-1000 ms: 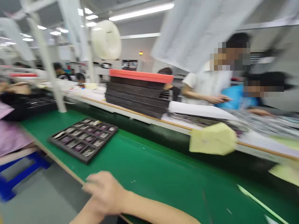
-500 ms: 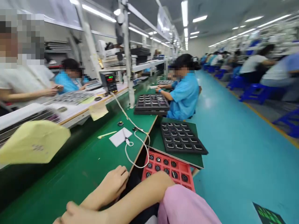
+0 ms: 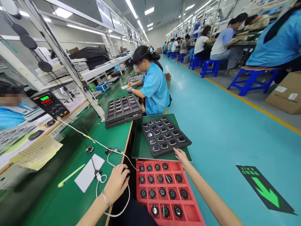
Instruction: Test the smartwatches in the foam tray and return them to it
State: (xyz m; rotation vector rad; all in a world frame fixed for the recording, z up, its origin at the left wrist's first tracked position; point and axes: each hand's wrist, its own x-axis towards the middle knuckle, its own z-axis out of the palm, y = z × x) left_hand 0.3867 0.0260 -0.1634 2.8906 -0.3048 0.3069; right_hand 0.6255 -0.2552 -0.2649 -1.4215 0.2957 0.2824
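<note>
Black and shallow, a rectangular tray (image 3: 187, 142) sits on a dark-green flat board (image 3: 138, 144), carrying twenty squarish, metal-rimmed watch cases (image 3: 160, 138) in five rows of four. The right hand (image 3: 181, 156) reaches to its near edge, fingers stretched out and slightly apart, tips at or just beside the rim. The left hand (image 3: 117, 182), one silver-coloured bangle (image 3: 106, 199) at its wrist, rests by the edge of the green table (image 3: 47, 207), fingers loosely bent; its palm is hidden, so I cannot tell whether it holds anything. One thin white cable (image 3: 129, 193) loops just beside it. Between the forearms lies a red compartment tray (image 3: 191, 213) with seventeen round black discs (image 3: 172, 194) in plain view: four, five, five and three, from far row to near.
</note>
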